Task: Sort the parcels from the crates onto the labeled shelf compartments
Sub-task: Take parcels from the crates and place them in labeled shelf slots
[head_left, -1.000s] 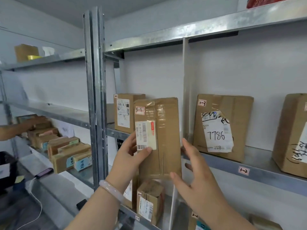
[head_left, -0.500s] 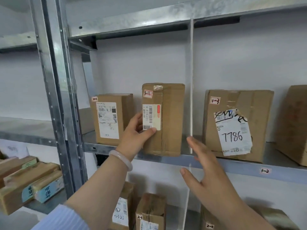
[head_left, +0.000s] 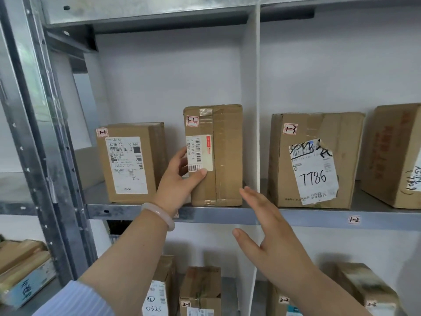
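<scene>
Head view: the tall parcel, tagged 1-1, stands on the shelf at 9 o'clock of the divider. The left hand grips its lower edge; the right hand, at 5 o'clock, is spread and holds nothing. This placement looks nearly done; crates unseen.

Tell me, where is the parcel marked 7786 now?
In the head view, the parcel marked 7786 stands right of centre on the metal shelf, just right of the white divider, above the 1-2 tag.

The tall box stands on the shelf, left of the divider; another box stands farther left.
</scene>
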Demonstrator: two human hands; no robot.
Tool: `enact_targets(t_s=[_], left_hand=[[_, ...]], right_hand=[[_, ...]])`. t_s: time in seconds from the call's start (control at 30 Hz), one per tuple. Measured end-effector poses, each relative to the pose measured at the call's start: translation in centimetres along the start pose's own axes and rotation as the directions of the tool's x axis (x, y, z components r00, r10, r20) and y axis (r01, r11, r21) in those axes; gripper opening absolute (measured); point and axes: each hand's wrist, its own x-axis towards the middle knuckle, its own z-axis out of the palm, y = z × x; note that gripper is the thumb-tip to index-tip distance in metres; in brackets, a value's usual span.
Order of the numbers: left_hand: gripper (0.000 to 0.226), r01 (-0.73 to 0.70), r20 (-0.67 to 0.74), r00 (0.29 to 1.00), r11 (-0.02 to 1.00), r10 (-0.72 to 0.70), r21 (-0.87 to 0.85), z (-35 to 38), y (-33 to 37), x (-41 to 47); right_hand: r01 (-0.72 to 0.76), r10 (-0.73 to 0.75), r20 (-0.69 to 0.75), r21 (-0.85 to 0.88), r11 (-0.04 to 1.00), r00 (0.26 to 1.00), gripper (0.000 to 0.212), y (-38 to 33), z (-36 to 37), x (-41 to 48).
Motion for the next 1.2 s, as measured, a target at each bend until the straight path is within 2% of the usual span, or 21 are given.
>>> enact_targets(t_s=[0.3,0.47,0.53,0.67,0.87,1.07,1.2], left_hand=[[0.07,-0.06,0.002,0.998,0.996,0.06,0.062,-0.4,0.2,-0.5],[0.073,-0.078,-0.064,0.994,0.979,0.092,0.19,-0.7,0.7,-2.7],[0.072,-0.096,-0.094,0.987,0.949,0.129,0.302,-0.9,0.6,-4.6],[0.068,-0.092,-0.14,0.965,0.789,0.221,0.608,-0.9,-0.6,-10.0],[0.071,0.033,-0.165,0.961,0.501,0.221,0.865,0.8,-0.8,-19.2],[0.065,0.255,-0.309,0.938,0.295,0.154,0.921,3.9,2.5,-29.2],[0.064,0.4,-0.427,0.897,0.195,0.118,0.895,6.0,4.7,-37.0]], right_hand=[[0.032,-0.032,0.012,-0.022,0.999,0.999,0.069,0.0,0.8,-0.2],[0.084,-0.084,0.046,-0.002,0.996,0.995,0.07,0.0,1.1,-0.3],[0.109,-0.109,0.062,0.009,0.994,0.992,0.071,0.1,1.4,-0.6],[0.191,-0.187,0.134,-0.019,0.981,0.973,0.074,0.7,1.9,-1.7],[0.33,-0.304,0.35,-0.016,0.944,0.886,0.081,1.5,2.2,-3.5],[0.481,-0.485,0.472,0.139,0.865,0.736,0.085,2.3,2.3,-8.5],[0.526,-0.616,0.472,0.322,0.787,0.631,0.084,1.1,2.8,-13.1]])
